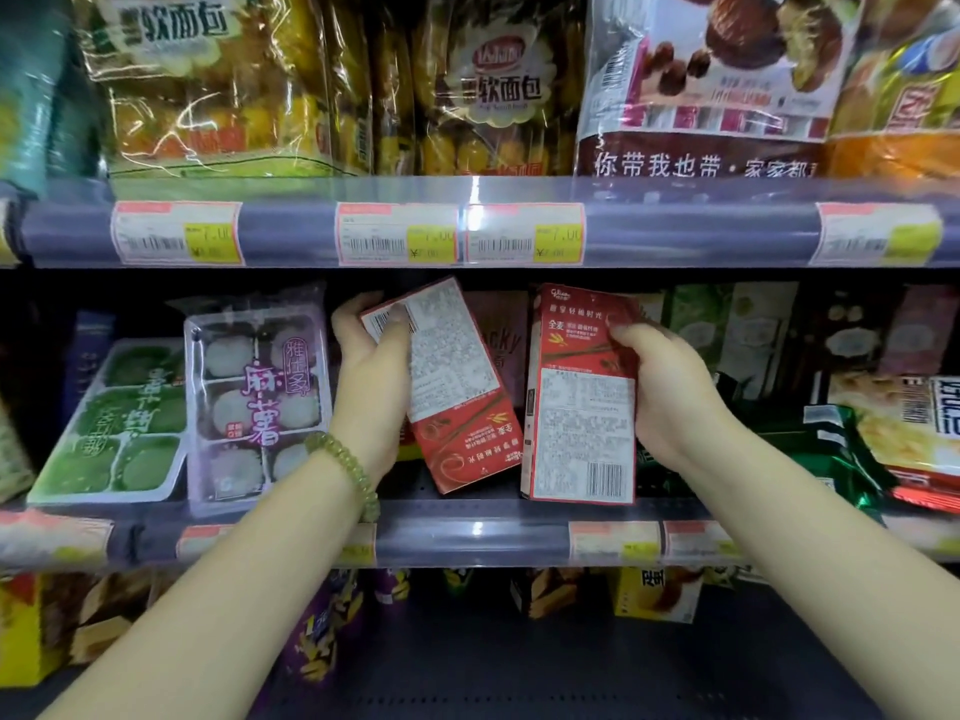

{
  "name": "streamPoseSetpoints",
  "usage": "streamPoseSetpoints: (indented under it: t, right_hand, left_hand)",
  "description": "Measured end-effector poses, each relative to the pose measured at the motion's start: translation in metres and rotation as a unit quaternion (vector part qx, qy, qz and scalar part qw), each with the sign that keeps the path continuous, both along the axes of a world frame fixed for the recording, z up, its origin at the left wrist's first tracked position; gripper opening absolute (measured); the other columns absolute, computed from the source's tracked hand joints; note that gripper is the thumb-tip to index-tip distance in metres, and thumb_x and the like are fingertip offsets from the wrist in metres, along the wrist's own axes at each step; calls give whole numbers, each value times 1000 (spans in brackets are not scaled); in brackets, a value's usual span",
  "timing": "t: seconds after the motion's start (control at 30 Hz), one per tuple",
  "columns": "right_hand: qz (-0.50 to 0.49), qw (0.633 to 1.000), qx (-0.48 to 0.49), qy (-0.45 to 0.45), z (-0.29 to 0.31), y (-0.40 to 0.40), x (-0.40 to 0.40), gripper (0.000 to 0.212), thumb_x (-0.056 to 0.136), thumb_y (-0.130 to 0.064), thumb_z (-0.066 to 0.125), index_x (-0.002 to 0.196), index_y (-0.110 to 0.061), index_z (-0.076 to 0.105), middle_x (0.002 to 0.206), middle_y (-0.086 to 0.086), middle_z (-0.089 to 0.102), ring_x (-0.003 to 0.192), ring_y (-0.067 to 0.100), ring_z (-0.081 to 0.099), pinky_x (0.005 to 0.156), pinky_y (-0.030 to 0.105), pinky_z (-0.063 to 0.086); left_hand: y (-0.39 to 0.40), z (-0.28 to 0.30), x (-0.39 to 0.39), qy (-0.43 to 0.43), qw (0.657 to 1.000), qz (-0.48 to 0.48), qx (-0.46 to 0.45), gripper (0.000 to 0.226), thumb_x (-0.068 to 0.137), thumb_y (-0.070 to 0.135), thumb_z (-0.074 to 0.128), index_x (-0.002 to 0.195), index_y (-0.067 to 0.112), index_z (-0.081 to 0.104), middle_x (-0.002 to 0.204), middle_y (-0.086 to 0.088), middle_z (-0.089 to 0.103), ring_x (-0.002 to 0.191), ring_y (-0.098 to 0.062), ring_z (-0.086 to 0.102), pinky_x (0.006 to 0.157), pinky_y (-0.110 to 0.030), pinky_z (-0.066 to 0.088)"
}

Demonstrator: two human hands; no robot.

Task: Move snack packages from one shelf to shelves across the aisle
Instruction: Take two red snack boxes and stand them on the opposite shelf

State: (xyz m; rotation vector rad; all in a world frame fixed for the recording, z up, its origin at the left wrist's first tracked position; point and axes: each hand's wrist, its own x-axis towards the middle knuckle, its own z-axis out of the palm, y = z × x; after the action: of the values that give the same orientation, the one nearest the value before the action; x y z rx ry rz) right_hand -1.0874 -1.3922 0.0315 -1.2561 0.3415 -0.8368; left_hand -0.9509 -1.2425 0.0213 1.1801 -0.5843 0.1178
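Note:
Two red biscuit-stick boxes are held in front of the middle shelf (467, 532). My left hand (371, 366), with a green bead bracelet on its wrist, grips the left red box (457, 402), which is upside down and tilted, its back label toward me. My right hand (660, 387) grips the right red box (582, 423) by its right edge; this box is upright with its bottom near the shelf lip. A dark pink box (498, 340) of the same kind stands behind them on the shelf.
Mochi trays stand left on the middle shelf: a white one (254, 402) and a green one (124, 423). Green and yellow snack bags (852, 449) lie at the right. Bread bags (218, 80) fill the upper shelf. Boxes (654, 595) sit on the lower shelf.

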Motion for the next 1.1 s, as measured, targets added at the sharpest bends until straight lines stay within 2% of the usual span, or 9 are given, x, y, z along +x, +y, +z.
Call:
streamPoseSetpoints:
  t: [0.07,0.17,0.27,0.4,0.67,0.83,0.93,1.03,1.1]
  right_hand:
    - [-3,1000,-5,7,-1,0,2,29,89,-25,59,112,-7,55,84,6,71,71,20,71,68,34,55]
    - [-37,990,-132,43,-3,1,2,74,56,-47,85,114,-12,55,98,4,73,83,15,74,74,33,55]
    - [-83,974,-194,78,-5,3,5,104,32,-60,89,118,-15,53,107,1,71,93,15,71,85,39,56]
    - [-126,964,-220,77,-6,7,9,101,38,-55,90,119,-16,43,110,-5,64,100,11,65,88,35,51]
    - [-163,947,-262,91,-7,17,6,82,58,-43,86,111,-17,28,116,0,49,105,16,52,87,29,39]
    - [-157,934,-313,75,-10,19,3,72,61,-45,83,115,-21,43,113,-4,56,101,12,56,84,26,41]
    - [-119,936,-330,39,-8,18,1,52,64,-43,76,109,-38,51,109,-15,61,99,1,61,84,20,47]
    - [-55,949,-311,0,-11,18,0,60,75,-31,70,129,-31,45,114,-13,62,94,-9,63,78,9,48]
    - [-43,952,-304,-13,-15,20,0,69,79,-33,61,143,-28,34,127,-8,59,105,-8,60,87,16,50]
  left_hand:
    - [-3,1,0,8,999,4,32,45,93,30,56,129,15,33,98,15,52,89,6,55,63,-7,45]
    - [-4,-1,1,-16,997,9,72,78,71,35,80,126,19,27,109,8,53,99,-2,56,88,-22,49]
    - [-7,-5,0,-59,992,46,100,101,49,44,87,125,24,23,129,-1,46,117,-14,52,105,-36,42]
    - [-10,-4,-4,-80,990,65,100,113,50,42,89,136,24,17,142,-3,34,129,-14,40,113,-34,31]
    - [-7,-9,-11,-143,978,93,120,87,50,58,69,116,24,25,132,-8,38,123,-18,44,107,-32,38]
    - [1,-10,-15,-167,981,34,88,81,70,38,67,141,21,32,126,17,45,106,23,44,86,5,33]
    - [5,-13,-17,-181,979,-31,93,73,86,17,65,146,22,24,130,20,45,103,24,48,81,3,38]
    - [12,-16,-18,-227,966,-47,118,52,95,22,48,141,29,27,135,21,43,118,18,44,95,-6,39]
    - [14,-16,-19,-237,963,-58,116,50,92,27,40,139,39,25,140,26,34,126,18,35,102,-4,30]
